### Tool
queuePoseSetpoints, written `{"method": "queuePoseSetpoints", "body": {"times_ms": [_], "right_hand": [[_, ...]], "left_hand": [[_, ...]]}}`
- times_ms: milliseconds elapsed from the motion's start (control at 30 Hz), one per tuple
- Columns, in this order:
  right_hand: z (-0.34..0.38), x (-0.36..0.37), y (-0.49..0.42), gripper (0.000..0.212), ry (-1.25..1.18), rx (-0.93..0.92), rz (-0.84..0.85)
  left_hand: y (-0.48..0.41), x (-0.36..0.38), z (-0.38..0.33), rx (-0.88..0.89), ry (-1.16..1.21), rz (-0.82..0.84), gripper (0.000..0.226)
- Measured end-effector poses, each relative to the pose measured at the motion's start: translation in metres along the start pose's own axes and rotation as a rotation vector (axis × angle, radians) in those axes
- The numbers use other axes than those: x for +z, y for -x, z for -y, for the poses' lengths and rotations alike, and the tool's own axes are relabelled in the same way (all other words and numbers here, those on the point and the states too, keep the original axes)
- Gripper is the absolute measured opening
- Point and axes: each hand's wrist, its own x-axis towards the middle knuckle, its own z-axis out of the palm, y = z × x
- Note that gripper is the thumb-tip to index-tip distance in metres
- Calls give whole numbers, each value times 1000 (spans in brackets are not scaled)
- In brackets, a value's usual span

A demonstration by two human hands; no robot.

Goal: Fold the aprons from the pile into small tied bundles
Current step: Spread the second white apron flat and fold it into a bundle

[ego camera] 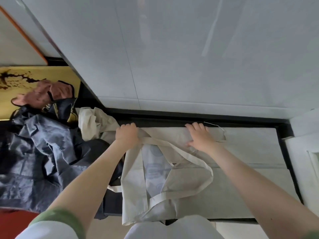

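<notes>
A cream apron [138,185] lies spread on a light work surface [250,178], its long straps looped across its middle. My left hand [126,133] grips the apron's far left corner, fingers curled over the fabric edge. My right hand [201,137] rests on the far edge of the apron, with fingers curled over the fold and the thumb spread flat on the cloth. To the left sits the pile: a dark blue apron [39,152], a pink apron with black trim [44,94] and another cream apron [96,123].
A grey-white wall [172,49] rises right behind the surface, with a black strip [189,118] along its base. A yellow board with dark marks [17,80] lies behind the pile. Something red [13,219] shows at the lower left.
</notes>
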Motion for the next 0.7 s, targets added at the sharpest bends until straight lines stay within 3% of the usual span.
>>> {"method": "queuePoseSetpoints", "body": {"times_ms": [133, 267, 400, 500, 700], "right_hand": [[0, 0, -4, 76, 109, 48, -29], [-3, -11, -2, 71, 188, 31, 86], [-17, -28, 4, 36, 433, 27, 130], [-25, -32, 9, 12, 409, 84, 26], [-38, -42, 29, 22, 299, 157, -246]], "left_hand": [[4, -2, 7, 48, 160, -44, 21], [9, -12, 5, 84, 285, -151, 19], [12, -26, 2, 156, 295, -196, 17], [18, -34, 4, 179, 333, -279, 16], [24, -42, 20, 212, 376, -445, 21]]}}
